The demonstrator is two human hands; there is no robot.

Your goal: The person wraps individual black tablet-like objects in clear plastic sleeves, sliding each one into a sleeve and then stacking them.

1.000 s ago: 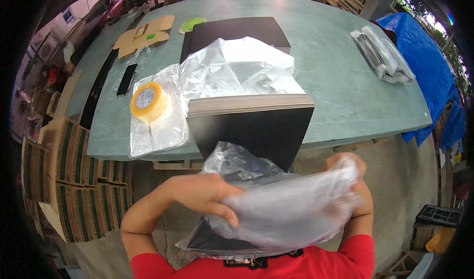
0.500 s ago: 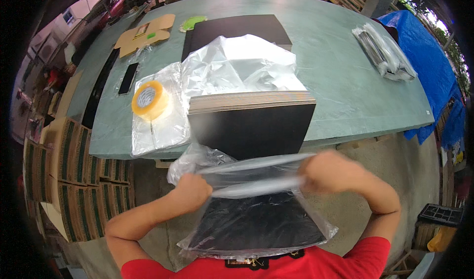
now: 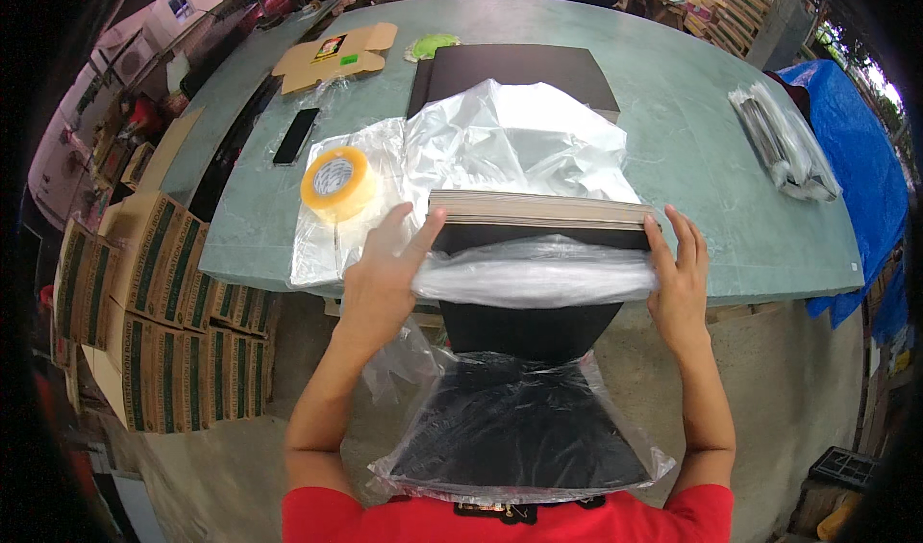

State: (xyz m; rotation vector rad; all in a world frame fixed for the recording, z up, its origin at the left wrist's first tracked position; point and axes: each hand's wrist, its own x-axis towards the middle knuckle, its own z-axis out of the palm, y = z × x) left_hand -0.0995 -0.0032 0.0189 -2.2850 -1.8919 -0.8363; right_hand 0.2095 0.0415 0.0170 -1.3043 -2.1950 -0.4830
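A thick stack of black boards (image 3: 538,211) with pale edges stands at the table's near edge. Clear plastic film (image 3: 538,278) lies bunched in a band across its black front face. At the stack's left end is my left hand (image 3: 380,288), fingers apart and one fingertip by the top corner. My right hand (image 3: 681,278) is at the right end, its fingers spread and touching near the corner. Both hands are beside the ends of the plastic band; whether they pinch any film is hard to see. Against my red shirt, a clear plastic bag (image 3: 524,428) shows black through it.
Behind the stack lie crumpled clear plastic (image 3: 519,139) and another black board stack (image 3: 519,72). A yellowish tape roll (image 3: 336,185) rests on flat plastic bags (image 3: 317,254). A phone (image 3: 295,136), opened cardboard (image 3: 332,57) and a wrapped bundle (image 3: 784,144) lie farther out. Cartons (image 3: 183,322) are piled at left.
Both hands have moved up and forward to the stack's ends, fingers spreading. The plastic once stretched between them is now bunched across the board's front. The view has shifted slightly.
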